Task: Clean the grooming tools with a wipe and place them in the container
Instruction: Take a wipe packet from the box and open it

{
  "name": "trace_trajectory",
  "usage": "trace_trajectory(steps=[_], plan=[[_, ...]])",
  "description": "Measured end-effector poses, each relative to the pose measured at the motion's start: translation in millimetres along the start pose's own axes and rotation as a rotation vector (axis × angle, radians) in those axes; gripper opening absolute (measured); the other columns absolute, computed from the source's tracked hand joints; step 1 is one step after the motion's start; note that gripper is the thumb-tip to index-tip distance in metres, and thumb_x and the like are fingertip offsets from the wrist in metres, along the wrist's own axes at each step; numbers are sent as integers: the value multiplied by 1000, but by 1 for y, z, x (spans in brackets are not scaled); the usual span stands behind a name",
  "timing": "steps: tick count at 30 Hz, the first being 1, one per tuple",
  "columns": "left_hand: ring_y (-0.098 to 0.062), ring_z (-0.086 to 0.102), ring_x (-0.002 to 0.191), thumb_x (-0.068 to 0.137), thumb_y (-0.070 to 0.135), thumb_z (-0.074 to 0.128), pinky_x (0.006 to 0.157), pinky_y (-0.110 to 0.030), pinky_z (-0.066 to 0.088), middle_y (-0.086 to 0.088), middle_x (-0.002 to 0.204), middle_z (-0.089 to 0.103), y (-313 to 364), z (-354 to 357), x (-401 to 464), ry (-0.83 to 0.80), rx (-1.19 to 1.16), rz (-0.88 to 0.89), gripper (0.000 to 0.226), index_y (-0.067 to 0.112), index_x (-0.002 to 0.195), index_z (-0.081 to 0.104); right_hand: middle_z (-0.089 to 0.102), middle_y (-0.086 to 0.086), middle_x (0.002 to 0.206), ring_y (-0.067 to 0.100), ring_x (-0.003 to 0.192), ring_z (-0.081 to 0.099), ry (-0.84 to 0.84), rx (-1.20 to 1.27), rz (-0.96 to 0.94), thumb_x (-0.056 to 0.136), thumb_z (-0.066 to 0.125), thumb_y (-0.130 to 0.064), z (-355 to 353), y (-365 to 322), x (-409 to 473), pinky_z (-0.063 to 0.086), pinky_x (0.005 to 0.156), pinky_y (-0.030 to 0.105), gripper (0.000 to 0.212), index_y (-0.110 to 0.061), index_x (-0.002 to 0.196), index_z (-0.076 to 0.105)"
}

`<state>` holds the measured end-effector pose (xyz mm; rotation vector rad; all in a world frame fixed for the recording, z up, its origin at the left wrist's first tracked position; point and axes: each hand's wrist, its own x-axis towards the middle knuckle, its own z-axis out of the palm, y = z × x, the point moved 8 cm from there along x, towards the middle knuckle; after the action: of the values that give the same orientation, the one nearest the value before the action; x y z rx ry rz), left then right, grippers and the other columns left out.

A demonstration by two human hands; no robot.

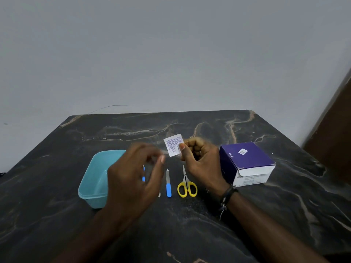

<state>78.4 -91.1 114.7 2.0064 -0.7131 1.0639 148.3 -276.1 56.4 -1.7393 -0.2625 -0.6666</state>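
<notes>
the two forearms come in from the near edge of the dark marbled tabletop (247, 130), the nearest things in view. the teal plastic container (93, 179) sits left of centre, and a purple wipe box (247, 160) stands towards the right edge. the left hand (133, 177) hovers blurred above the container's right side, fingers loosely spread and holding nothing i can make out. the right hand (199, 160), a dark band at its wrist, is curled, thumb and forefinger pinching a small white wipe sachet (173, 145) by its right edge, held upright above the tools. below it lie yellow-handled scissors (187, 185) and a blue-handled nail file (168, 185), side by side with tips pointing to the far edge; another blue tool (143, 174) is mostly hidden behind the left hand. the sachet probably needs tearing open: the left fingers should take the free left edge, close to the right thumb, and pull across.
</notes>
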Motion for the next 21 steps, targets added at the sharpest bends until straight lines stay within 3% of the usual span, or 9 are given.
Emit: trace_trajectory(steps=[2, 4, 8, 10, 13, 17, 21], plan=[[-2, 61, 85, 86, 11, 68, 68, -9, 47, 7, 95, 64, -14, 14, 15, 104, -125, -200, 13, 15, 98, 65, 71, 2, 69, 12, 59, 66, 25, 12, 18, 91, 67, -19, -4, 1, 0, 57, 53, 32, 6, -15, 88, 69], [4, 61, 100, 87, 13, 69, 72, -5, 49, 13, 105, 63, -38, 39, 20, 84, -301, -455, 27, 22, 111, 61, 71, -2, 67, 8, 58, 65, 47, 26, 28, 91, 67, -19, -8, 1, 0, 51, 51, 22, 8, -13, 87, 69], [-11, 70, 96, 85, 9, 71, 77, -25, 59, -2, 105, 71, -73, 87, 11, -45, -624, -807, 29, 17, 112, 64, 73, 0, 68, 8, 57, 68, 47, 58, 49, 91, 67, -18, -10, 2, 0, 50, 50, 19, 6, -14, 87, 70], [-21, 74, 87, 84, 4, 71, 69, -31, 62, -9, 98, 74, -78, 94, 7, -58, -699, -856, 21, 14, 102, 68, 75, 3, 72, 8, 57, 69, 34, 97, 71, 91, 67, -18, -8, 3, 0, 51, 49, 21, 6, -13, 90, 71], [-28, 76, 74, 81, 1, 72, 57, -29, 61, -12, 86, 77, -79, 95, 2, -61, -810, -886, 15, 9, 93, 68, 76, 5, 74, 8, 55, 69, 19, 152, 88, 91, 67, -15, -6, 1, 0, 51, 45, 22, 8, -8, 92, 71], [-21, 76, 74, 81, 1, 71, 55, -26, 60, -6, 84, 77, -84, 89, 0, -13, -818, -870, 14, 11, 91, 69, 75, 7, 79, 17, 60, 71, -43, 161, 86, 94, 63, -16, -2, -1, 1, 51, 48, 22, 13, -8, 93, 73], [-18, 75, 79, 83, 2, 69, 55, -25, 60, 0, 84, 78, -87, 84, -5, 3, -788, -853, 17, 17, 91, 69, 76, 6, 81, 12, 67, 69, -74, 203, 131, 93, 63, -11, -3, 1, 5, 49, 57, 16, 13, -13, 90, 75]])
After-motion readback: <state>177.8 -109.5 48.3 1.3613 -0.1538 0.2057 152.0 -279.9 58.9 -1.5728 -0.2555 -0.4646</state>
